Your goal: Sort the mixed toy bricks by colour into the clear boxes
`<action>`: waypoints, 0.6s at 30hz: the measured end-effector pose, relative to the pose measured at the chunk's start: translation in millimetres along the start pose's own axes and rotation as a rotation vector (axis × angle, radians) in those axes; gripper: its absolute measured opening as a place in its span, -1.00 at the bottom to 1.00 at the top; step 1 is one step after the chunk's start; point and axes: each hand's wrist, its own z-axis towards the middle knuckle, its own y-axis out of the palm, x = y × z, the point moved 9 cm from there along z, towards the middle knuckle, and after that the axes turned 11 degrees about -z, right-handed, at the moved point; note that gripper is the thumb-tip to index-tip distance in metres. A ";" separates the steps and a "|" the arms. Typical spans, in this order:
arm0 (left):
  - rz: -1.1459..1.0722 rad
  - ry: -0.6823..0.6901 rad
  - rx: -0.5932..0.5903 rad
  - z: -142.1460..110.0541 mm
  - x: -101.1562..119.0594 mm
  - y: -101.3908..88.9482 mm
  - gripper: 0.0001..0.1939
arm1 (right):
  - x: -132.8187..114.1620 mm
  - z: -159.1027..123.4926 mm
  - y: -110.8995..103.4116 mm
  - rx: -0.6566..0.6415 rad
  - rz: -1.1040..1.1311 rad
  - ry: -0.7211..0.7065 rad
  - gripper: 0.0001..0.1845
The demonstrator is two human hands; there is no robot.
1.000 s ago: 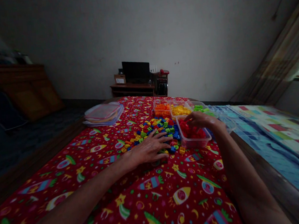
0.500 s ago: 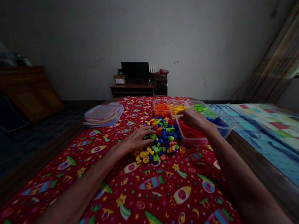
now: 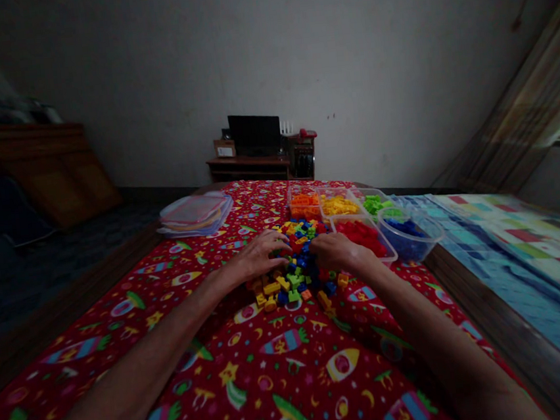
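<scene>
A loose pile of mixed building blocks (image 3: pixel 294 279) lies on the red patterned tablecloth (image 3: pixel 295 367). At its left side rests my left hand (image 3: pixel 263 252), fingers spread and curved over the blocks. My right hand (image 3: pixel 333 252) is at the pile's right side, its fingers bent down among the blocks; its fingertips are hidden, so whether it holds a block does not show. Beyond and right of it stand clear tubs: red blocks (image 3: pixel 362 236), orange blocks (image 3: pixel 304 202), yellow blocks (image 3: pixel 340 205), green blocks (image 3: pixel 377 206) and a round tub (image 3: pixel 424 243) of blue blocks.
A stack of clear lids (image 3: pixel 194 215) lies at the table's far left. To the right, past the dark wooden edge (image 3: pixel 489 322), is a bed with a blue and patchwork cover (image 3: pixel 525 239). A monitor (image 3: pixel 255 134) stands on a low desk by the wall.
My right hand has moved from over the red-block tub left and down to the pile. My left hand has drawn back to the pile's left side, and the near blocks are shifted.
</scene>
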 end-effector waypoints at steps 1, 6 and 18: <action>0.018 0.023 -0.037 -0.2 3.4 5.1 -0.86 | -0.6 -0.1 0.9 0.005 -0.010 -0.007 -0.73; 0.037 0.025 0.025 0.4 0.4 1.2 -0.90 | 11.7 -1.3 -11.3 0.096 -0.027 0.048 -0.79; -0.595 -0.524 0.284 -8.2 -25.3 -11.0 -0.58 | -13.5 -2.3 -43.7 0.462 0.384 -0.141 -0.65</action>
